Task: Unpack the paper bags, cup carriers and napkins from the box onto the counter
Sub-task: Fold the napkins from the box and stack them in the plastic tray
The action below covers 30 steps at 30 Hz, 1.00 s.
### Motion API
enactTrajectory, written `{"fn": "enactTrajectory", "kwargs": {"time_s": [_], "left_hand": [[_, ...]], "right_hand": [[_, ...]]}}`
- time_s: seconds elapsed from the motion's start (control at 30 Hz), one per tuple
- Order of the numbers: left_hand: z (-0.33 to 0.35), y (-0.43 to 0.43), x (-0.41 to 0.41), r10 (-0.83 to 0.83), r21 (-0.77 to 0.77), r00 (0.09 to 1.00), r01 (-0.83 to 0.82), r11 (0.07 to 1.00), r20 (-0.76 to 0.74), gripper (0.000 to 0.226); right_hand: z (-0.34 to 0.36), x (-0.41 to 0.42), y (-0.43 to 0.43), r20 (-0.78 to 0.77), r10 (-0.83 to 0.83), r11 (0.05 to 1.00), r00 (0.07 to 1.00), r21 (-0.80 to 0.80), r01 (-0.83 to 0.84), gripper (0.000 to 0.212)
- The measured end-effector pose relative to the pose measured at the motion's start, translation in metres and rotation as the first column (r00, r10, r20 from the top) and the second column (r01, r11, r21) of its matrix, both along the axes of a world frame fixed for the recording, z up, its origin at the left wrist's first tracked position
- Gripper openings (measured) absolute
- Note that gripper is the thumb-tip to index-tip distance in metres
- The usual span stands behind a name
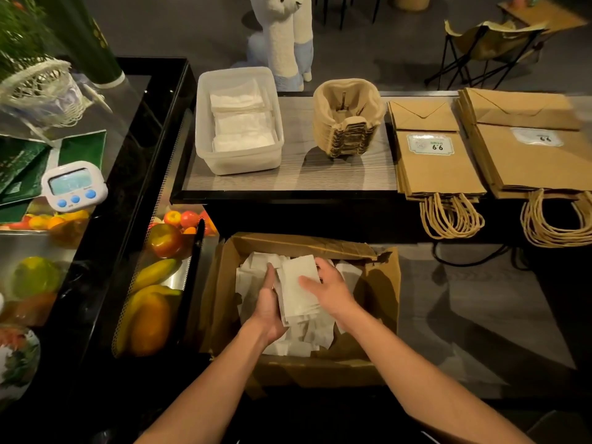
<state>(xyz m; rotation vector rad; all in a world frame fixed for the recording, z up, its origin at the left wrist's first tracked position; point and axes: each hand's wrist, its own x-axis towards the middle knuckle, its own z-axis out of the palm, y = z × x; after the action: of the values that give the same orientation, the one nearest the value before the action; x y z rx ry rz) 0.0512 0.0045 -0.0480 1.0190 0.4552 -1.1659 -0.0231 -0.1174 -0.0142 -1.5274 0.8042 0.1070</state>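
Left hand (267, 302), fingers straight, presses a white paper napkin stack (299, 283) at its left edge; right hand (330, 290) curls over its right. The stack sits inside the brown cardboard box (381, 283), its long axis pointing toward the clear plastic tub (205, 123) beyond the box.

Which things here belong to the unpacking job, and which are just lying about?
Job: box, napkins, left hand, right hand, plastic tub, cup carriers, paper bags.
Lying about: timer, fruit, plush toy, folding chair.
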Motion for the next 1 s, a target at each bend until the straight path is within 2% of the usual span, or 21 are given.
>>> {"fn": "enactTrajectory", "kwargs": {"time_s": [0.07,0.17,0.23,0.33,0.4,0.5,0.6,0.7,0.8,0.9,1.0], "left_hand": [[0.002,-0.001,0.000,-0.031,-0.037,0.999,0.032,0.999,0.010,0.076],[0.006,0.002,-0.001,-0.061,-0.053,0.996,0.064,0.997,0.066,0.056],[0.005,0.003,-0.002,-0.078,-0.061,0.991,0.086,0.994,0.110,0.048],[0.007,0.003,-0.004,-0.139,-0.027,0.981,0.143,0.989,0.136,0.038],[0.009,0.004,-0.004,-0.182,0.007,0.974,0.183,0.983,0.131,0.033],[0.012,0.009,-0.003,-0.246,0.041,0.960,0.243,0.969,0.135,0.044],[0.016,0.011,-0.001,-0.329,-0.004,0.930,0.334,0.943,0.163,0.051],[0.019,0.010,-0.004,-0.389,-0.046,0.901,0.404,0.913,0.190,0.048],[0.019,0.010,-0.005,-0.338,-0.074,0.924,0.355,0.932,0.182,0.042],[0.022,0.008,-0.006,-0.285,-0.056,0.941,0.300,0.952,0.185,0.036],[0.025,0.006,-0.009,-0.243,0.000,0.959,0.246,0.969,0.146,0.020]], "right_hand": [[0.000,0.000,0.007,-0.060,0.037,0.984,0.998,-0.169,-0.047,0.056],[0.001,-0.003,0.011,-0.010,0.037,0.991,0.999,-0.132,-0.038,0.056],[0.000,-0.004,0.015,-0.039,0.097,0.982,0.995,-0.159,-0.102,0.061],[-0.007,-0.006,0.016,-0.077,0.209,0.892,0.975,-0.394,-0.222,0.062],[-0.007,-0.006,0.012,-0.021,0.168,0.878,0.986,-0.451,-0.160,0.062],[-0.004,-0.003,0.000,0.007,0.172,0.876,0.985,-0.458,-0.150,0.056],[0.007,0.002,-0.007,-0.047,0.289,0.909,0.956,-0.299,-0.290,0.047],[0.017,0.007,-0.013,-0.135,0.416,0.855,0.899,-0.277,-0.437,0.038],[0.022,0.007,-0.012,-0.084,0.370,0.893,0.925,-0.243,-0.379,0.033],[0.024,0.003,-0.010,-0.057,0.391,0.895,0.919,-0.210,-0.394,0.034],[0.025,-0.001,-0.012,0.009,0.213,0.955,0.977,-0.215,-0.206,0.035]]}}
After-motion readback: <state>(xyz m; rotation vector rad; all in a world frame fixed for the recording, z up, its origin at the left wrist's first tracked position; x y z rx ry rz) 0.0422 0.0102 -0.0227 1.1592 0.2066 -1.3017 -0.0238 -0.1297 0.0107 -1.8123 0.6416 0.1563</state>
